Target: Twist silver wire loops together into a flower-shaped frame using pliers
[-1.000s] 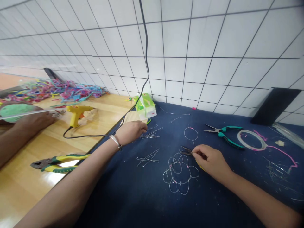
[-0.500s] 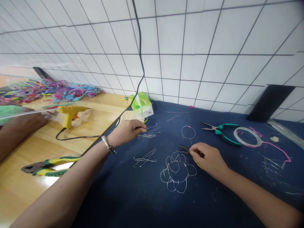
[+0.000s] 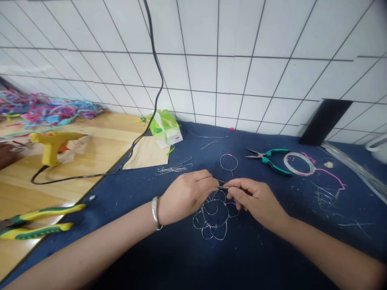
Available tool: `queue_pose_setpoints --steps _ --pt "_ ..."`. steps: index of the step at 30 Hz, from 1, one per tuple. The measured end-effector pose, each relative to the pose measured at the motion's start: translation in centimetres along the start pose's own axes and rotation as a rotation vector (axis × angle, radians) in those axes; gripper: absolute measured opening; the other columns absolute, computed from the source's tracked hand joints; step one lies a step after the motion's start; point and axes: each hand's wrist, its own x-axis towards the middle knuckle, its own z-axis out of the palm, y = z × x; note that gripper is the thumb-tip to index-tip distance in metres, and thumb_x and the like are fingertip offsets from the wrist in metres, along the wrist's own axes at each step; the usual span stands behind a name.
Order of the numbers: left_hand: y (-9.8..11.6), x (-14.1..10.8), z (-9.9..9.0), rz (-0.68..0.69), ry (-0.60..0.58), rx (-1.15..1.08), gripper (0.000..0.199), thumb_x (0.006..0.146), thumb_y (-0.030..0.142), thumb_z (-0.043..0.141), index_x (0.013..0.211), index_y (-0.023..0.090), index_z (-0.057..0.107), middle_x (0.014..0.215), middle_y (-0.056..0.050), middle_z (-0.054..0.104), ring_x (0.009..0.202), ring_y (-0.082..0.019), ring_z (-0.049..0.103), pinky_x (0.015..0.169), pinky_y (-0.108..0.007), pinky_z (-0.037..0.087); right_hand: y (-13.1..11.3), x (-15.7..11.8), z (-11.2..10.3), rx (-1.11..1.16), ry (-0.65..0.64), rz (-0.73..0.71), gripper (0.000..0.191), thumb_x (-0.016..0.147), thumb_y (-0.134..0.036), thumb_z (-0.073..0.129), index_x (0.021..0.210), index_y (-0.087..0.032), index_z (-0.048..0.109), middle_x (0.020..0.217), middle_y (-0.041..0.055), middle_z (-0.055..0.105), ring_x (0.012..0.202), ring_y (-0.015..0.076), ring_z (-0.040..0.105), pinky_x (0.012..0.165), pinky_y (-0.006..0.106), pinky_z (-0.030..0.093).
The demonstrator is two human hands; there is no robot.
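Note:
My right hand (image 3: 255,199) is closed around small dark-jawed pliers (image 3: 224,187), their slim jaws pointing left. Fingers pinched together, my left hand (image 3: 189,195) meets the tips of those jaws; what it grips is hidden. Below both hands lies a flower-shaped wire frame (image 3: 214,229), a ring with several loops and pink bits at the joints. Just beyond them rests a single wire ring (image 3: 229,162) with a short stem. Several bent wire pieces (image 3: 173,168) lie behind my left hand.
Teal-handled pliers (image 3: 267,157) and a ring-shaped coil (image 3: 298,164) are at right, near wire scraps (image 3: 326,199). Leftward are yellow-green pliers (image 3: 39,221), a yellow glue gun (image 3: 54,143) and its cord. A green-white packet (image 3: 165,127) stands by the tiled wall (image 3: 205,76).
My left hand has moved right and nearer me, from beside the wire pile to the pliers' tips. My right hand keeps the pliers. The view has shifted to the right.

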Motion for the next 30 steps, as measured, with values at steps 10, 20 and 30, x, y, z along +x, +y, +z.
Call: queue_pose_setpoints --steps 10,20,30 --pt "-1.0 -0.1 -0.1 -0.254 0.049 -0.151 0.015 0.089 0.020 0.041 0.084 0.017 0.054 0.076 -0.002 0.056 0.072 -0.013 0.052 0.067 -0.027 0.042 1.2 0.3 -0.7 -0.005 0.120 0.091 0.030 0.085 -0.042 0.044 0.074 -0.018 0.059 0.053 -0.0034 0.051 0.047 0.0061 0.043 0.045 0.019 0.034" --pt "-2.2 -0.3 1.4 -0.387 -0.176 -0.041 0.015 0.084 0.027 0.047 0.083 0.018 0.059 0.078 -0.002 0.057 0.067 -0.014 0.052 0.062 -0.026 0.038 2.0 1.4 -2.1 -0.117 0.192 0.079 0.020 0.084 -0.031 0.046 0.072 -0.018 0.056 0.063 -0.0030 0.055 0.052 0.0071 0.052 0.051 0.020 0.039" --pt "-1.7 0.1 2.4 -0.444 -0.161 -0.013 0.014 0.078 0.026 0.049 0.071 0.018 0.058 0.069 -0.001 0.058 0.058 -0.012 0.048 0.051 -0.024 0.031 2.3 1.5 -1.9 -0.187 0.187 0.048 0.021 0.083 -0.031 0.047 0.068 -0.018 0.054 0.058 -0.0041 0.053 0.051 0.0078 0.050 0.051 0.021 0.038"
